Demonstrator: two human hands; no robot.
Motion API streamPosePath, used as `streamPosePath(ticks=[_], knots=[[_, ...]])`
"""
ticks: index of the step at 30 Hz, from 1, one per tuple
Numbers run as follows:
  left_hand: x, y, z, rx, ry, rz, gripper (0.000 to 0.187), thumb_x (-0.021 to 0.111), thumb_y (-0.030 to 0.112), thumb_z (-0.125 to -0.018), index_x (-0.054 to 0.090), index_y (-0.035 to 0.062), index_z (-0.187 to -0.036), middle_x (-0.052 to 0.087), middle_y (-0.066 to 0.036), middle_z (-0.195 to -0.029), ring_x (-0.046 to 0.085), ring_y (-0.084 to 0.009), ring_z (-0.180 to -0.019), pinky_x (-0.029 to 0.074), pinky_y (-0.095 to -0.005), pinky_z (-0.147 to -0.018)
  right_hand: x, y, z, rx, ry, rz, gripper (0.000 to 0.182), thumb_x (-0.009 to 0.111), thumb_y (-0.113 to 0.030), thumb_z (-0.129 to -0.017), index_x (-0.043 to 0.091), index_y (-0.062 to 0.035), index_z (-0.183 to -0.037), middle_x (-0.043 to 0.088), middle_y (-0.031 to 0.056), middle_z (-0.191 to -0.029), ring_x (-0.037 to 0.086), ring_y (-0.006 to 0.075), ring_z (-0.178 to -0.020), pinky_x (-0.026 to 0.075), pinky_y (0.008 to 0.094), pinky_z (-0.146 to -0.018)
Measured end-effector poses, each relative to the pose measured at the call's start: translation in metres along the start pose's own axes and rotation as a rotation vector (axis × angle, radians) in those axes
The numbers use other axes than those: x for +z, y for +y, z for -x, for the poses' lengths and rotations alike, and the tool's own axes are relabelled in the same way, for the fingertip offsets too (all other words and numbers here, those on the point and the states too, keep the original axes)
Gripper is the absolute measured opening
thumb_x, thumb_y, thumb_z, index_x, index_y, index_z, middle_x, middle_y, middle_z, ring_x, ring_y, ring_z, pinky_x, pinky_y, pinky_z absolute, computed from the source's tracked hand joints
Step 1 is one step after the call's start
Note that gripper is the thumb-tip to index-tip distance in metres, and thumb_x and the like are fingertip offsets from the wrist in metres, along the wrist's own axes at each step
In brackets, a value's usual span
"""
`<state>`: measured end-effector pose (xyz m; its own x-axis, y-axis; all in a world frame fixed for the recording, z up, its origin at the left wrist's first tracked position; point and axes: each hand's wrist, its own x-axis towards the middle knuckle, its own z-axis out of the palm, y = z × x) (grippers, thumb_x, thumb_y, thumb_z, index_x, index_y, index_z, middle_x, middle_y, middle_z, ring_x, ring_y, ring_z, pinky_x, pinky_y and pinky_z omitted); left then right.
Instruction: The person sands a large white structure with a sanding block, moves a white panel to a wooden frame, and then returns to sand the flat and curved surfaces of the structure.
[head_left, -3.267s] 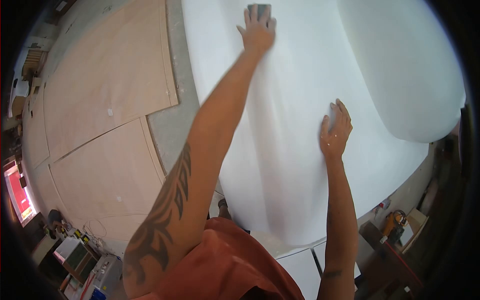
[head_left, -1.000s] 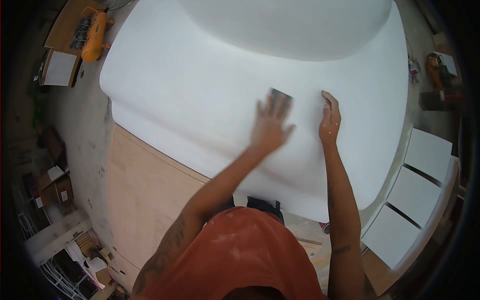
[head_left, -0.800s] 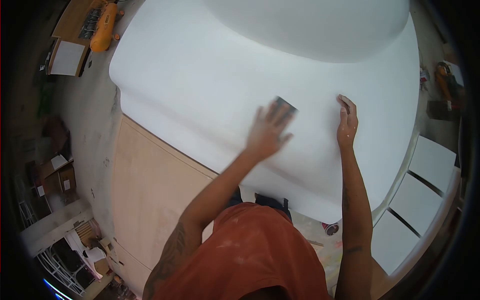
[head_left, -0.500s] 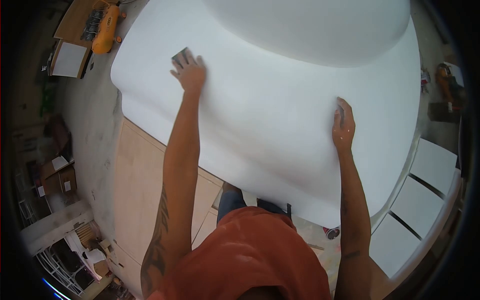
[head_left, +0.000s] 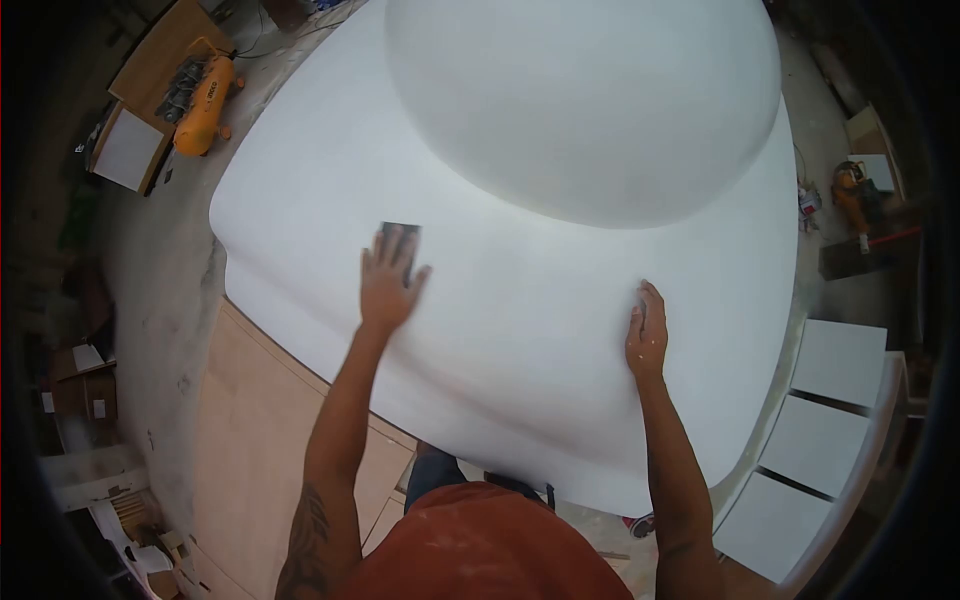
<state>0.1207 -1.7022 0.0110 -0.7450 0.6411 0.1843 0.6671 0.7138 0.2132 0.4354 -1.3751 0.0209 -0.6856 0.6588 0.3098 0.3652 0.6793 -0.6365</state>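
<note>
A large, smooth white molded shell (head_left: 530, 330) spreads out in front of me, with a rounded dome (head_left: 590, 110) rising at its far side. My left hand (head_left: 388, 290) lies flat on the left part of the shell, fingers spread over a dark rectangular piece of sandpaper (head_left: 402, 229) that it presses down. Its far edge shows past my fingertips. To the right, my right hand (head_left: 648, 340) rests on its side against the white surface, fingers and thumb curled around a small dark grey piece (head_left: 642, 300), mostly hidden.
An orange air compressor (head_left: 205, 105) stands on the floor at the far left. Wooden boards (head_left: 270, 430) lie at the near left, below the shell's edge. Several white panels (head_left: 810, 445) line the right side. Another orange machine (head_left: 853, 195) sits farther back.
The view has tilted so more of the dome shows. My left hand and the sandpaper have slid nearer to me across the shell. The right hand keeps its grip.
</note>
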Motion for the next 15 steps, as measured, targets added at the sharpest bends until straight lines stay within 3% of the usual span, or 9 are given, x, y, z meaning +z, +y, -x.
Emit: streamPosePath(ticks=[3, 4, 7, 10, 12, 15], knots=[[0.009, -0.088, -0.066, -0.290, 0.097, -0.115, 0.063, 0.051, 0.050, -0.108, 0.045, 0.0171, -0.161, 0.040, -0.013, -0.169, 0.028, -0.0425, -0.157, 0.022, -0.0630, -0.126, -0.001, -0.004, -0.001, -0.032, -0.046, 0.181, 0.029, 0.051, -0.004, -0.105, 0.063, -0.0016, -0.132, 0.060, 0.0114, -0.150, 0.061, 0.0339, -0.131, 0.053, 0.0422, -0.107], [0.014, -0.092, -0.086, -0.392, 0.097, -0.166, 0.065, 0.047, 0.050, -0.109, 0.040, 0.0167, -0.164, 0.038, -0.014, -0.170, 0.027, -0.0434, -0.158, 0.021, -0.0629, -0.126, 0.001, -0.001, 0.001, -0.045, -0.026, 0.186, 0.028, 0.053, -0.002, -0.103, 0.065, -0.0039, -0.128, 0.060, 0.0088, -0.151, 0.062, 0.0318, -0.131, 0.054, 0.0410, -0.106], [0.047, -0.047, -0.117, -0.409, 0.118, -0.229, 0.066, 0.046, 0.048, -0.109, 0.038, 0.0140, -0.165, 0.035, -0.015, -0.171, 0.027, -0.0450, -0.158, 0.021, -0.0629, -0.127, -0.002, -0.007, 0.004, -0.002, -0.015, 0.141, 0.027, 0.054, -0.001, -0.101, 0.067, -0.0045, -0.124, 0.062, 0.0088, -0.149, 0.063, 0.0315, -0.130, 0.055, 0.0405, -0.105], [0.055, 0.094, -0.073, 0.004, 0.052, -0.149, 0.067, 0.047, 0.045, -0.109, 0.037, 0.0109, -0.166, 0.030, -0.016, -0.173, 0.028, -0.0459, -0.157, 0.020, -0.0631, -0.128, -0.005, -0.004, 0.004, -0.017, 0.024, 0.131, 0.028, 0.056, 0.003, -0.098, 0.068, -0.0043, -0.122, 0.064, 0.0095, -0.147, 0.064, 0.0317, -0.129, 0.055, 0.0404, -0.105], [0.046, 0.195, -0.008, 0.281, -0.135, 0.058, 0.066, 0.052, 0.043, -0.107, 0.040, 0.0126, -0.164, 0.030, -0.015, -0.174, 0.025, -0.0449, -0.159, 0.019, -0.0632, -0.128, -0.008, 0.002, -0.004, -0.045, 0.051, 0.127, 0.029, 0.056, 0.005, -0.097, 0.069, -0.0038, -0.121, 0.064, 0.0108, -0.146, 0.064, 0.0322, -0.130, 0.055, 0.0408, -0.106], [0.032, 0.257, 0.072, 0.478, -0.223, 0.260, 0.059, 0.057, 0.035, -0.106, 0.046, 0.0153, -0.161, 0.032, -0.014, -0.172, 0.026, -0.0425, -0.159, 0.024, -0.0609, -0.126, -0.014, 0.009, 0.001, -0.090, 0.080, 0.017, 0.030, 0.055, 0.007, -0.096, 0.068, -0.0023, -0.121, 0.066, 0.0141, -0.142, 0.063, 0.0333, -0.133, 0.054, 0.0416, -0.109]])
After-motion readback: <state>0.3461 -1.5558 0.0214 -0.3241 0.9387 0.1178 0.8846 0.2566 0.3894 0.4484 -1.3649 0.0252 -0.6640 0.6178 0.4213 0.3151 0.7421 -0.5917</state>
